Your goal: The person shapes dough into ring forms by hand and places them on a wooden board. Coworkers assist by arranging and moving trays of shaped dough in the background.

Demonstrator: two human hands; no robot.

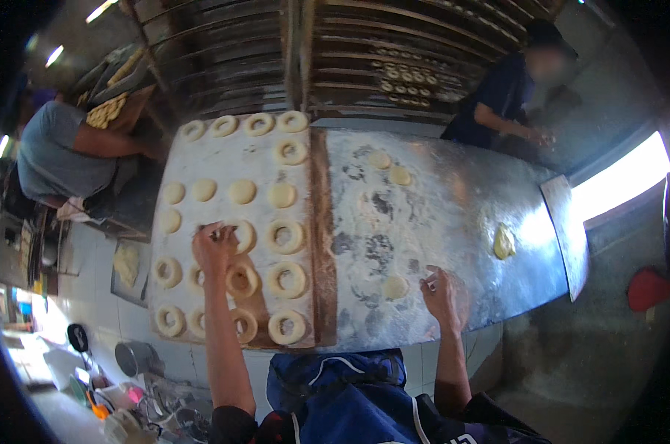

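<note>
While floured (both), left hand [215, 248] on dough ring [240, 235]

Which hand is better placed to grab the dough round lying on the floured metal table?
Right. The right hand rests on the floured table just beside the dough round. The left hand is over on the wooden board, at a dough ring.

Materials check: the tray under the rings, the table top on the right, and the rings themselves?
Tray: looks like wood, brown rim and bare brown patches showing through flour. Table top: probably sheet metal, grey and glossy with window glare, dusted white. Rings: raw dough, pale, soft-edged and matte. The left hand touches one; the right hand rests on the table top.
</note>
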